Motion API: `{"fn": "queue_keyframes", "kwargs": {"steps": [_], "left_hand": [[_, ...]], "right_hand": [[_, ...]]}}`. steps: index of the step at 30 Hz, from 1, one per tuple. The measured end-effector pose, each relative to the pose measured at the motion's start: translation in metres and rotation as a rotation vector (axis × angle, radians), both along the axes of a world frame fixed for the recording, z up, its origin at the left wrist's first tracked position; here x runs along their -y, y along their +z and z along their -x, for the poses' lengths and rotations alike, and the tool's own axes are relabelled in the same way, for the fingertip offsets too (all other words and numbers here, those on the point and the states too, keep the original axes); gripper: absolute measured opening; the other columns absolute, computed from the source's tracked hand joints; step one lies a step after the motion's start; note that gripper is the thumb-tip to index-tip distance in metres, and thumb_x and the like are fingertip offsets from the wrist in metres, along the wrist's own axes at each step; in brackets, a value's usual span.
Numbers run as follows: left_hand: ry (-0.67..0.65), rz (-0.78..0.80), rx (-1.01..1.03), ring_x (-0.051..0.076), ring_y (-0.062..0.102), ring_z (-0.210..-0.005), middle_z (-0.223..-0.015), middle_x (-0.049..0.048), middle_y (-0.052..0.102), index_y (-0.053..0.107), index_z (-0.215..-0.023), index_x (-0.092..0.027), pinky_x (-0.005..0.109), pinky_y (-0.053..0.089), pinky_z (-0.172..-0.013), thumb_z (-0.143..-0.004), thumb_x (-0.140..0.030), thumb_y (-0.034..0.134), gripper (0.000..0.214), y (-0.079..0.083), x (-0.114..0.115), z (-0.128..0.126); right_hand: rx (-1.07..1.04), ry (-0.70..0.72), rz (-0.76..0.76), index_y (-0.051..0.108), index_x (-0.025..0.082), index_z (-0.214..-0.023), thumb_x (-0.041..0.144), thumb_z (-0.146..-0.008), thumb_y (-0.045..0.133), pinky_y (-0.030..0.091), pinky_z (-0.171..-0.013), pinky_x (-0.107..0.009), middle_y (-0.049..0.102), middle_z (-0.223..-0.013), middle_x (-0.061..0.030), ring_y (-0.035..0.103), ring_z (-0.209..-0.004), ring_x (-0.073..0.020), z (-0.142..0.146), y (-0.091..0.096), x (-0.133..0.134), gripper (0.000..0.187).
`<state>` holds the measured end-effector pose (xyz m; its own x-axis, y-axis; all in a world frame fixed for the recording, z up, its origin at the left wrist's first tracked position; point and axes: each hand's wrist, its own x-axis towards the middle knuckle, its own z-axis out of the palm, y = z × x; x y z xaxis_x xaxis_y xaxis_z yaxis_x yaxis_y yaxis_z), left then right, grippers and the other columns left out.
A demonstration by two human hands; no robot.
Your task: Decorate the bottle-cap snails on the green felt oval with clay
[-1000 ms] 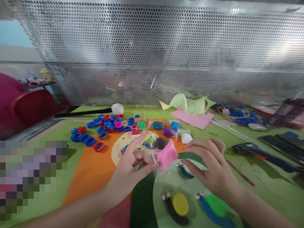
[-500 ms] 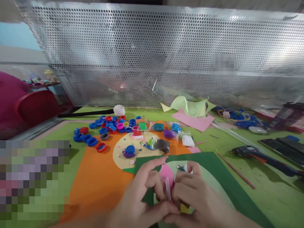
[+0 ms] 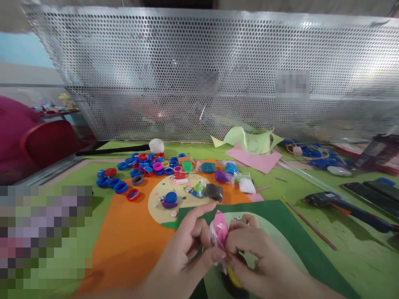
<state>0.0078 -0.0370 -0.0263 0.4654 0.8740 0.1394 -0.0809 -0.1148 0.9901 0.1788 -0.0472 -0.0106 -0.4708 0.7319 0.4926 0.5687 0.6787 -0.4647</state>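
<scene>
Between my two hands is a small clear packet of pink modelling clay (image 3: 220, 226), its plastic crinkled. My left hand (image 3: 190, 249) pinches the packet's left side with thumb and fingers. My right hand (image 3: 252, 245) grips its right side, fingers curled. Beneath them lies a dark green sheet (image 3: 280, 211) with a pale green round (image 3: 274, 228) on it. Small googly eyes (image 3: 237, 218) show just past my right fingers. A yellow and dark piece (image 3: 233, 278) lies under my hands, partly hidden.
Bottle caps (image 3: 149, 164) and clay packets (image 3: 215, 191) lie behind the hands, around a cream round (image 3: 160, 189) on an orange sheet (image 3: 131, 236). A glue gun (image 3: 346, 207) and a pink stick (image 3: 311, 226) are at right. A perforated metal panel (image 3: 174, 83) stands behind.
The pink packet has turned in my hands, showing more of its clear plastic. My right fingers have shifted, covering more of the googly eyes; the yellow and dark piece below shows more.
</scene>
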Motion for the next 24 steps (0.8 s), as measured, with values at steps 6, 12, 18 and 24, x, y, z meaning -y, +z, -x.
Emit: {"fn": "queue_keyframes", "kwargs": {"steps": [6,12,18,24], "left_hand": [[-0.014,-0.244,-0.217,0.014,0.053,-0.070,-0.074,-0.0037,0.050,0.039,-0.124,-0.042,0.025,0.046,-0.073,-0.088,-0.022,0.048,0.042,0.001,0.008,-0.002],[0.029,-0.314,-0.260,0.016,0.055,-0.074,-0.080,-0.0015,0.053,0.044,-0.120,-0.038,0.025,0.049,-0.072,-0.088,-0.024,0.045,0.035,0.001,0.009,-0.001],[0.042,-0.303,-0.239,0.014,0.057,-0.086,-0.092,-0.0021,0.056,0.039,-0.124,-0.040,0.022,0.047,-0.085,-0.090,-0.022,0.045,0.040,-0.002,0.008,0.002],[0.129,-0.187,-0.143,0.017,0.058,-0.089,-0.096,0.0001,0.059,0.049,-0.116,-0.034,0.022,0.050,-0.080,-0.088,-0.034,0.050,0.028,-0.009,0.010,0.002]], "right_hand": [[-0.019,-0.076,-0.208,0.039,0.018,-0.056,0.006,-0.059,0.040,0.031,-0.067,-0.031,0.048,-0.047,0.0075,0.043,-0.052,-0.0085,0.008,-0.016,0.002,0.013],[-0.045,-0.199,-0.305,0.035,0.017,-0.048,0.009,-0.060,0.043,0.025,-0.065,-0.034,0.045,-0.038,0.0075,0.041,-0.050,-0.0102,0.011,-0.010,0.005,0.016],[-0.035,-0.208,-0.351,0.037,0.017,-0.050,0.009,-0.064,0.044,0.025,-0.066,-0.035,0.045,-0.040,0.0072,0.043,-0.052,-0.0106,0.008,-0.006,0.006,0.018],[0.083,-0.038,-0.307,0.045,0.017,-0.058,0.010,-0.075,0.044,0.028,-0.067,-0.032,0.054,-0.054,0.0054,0.044,-0.059,-0.0099,0.001,-0.004,0.004,0.019]]}}
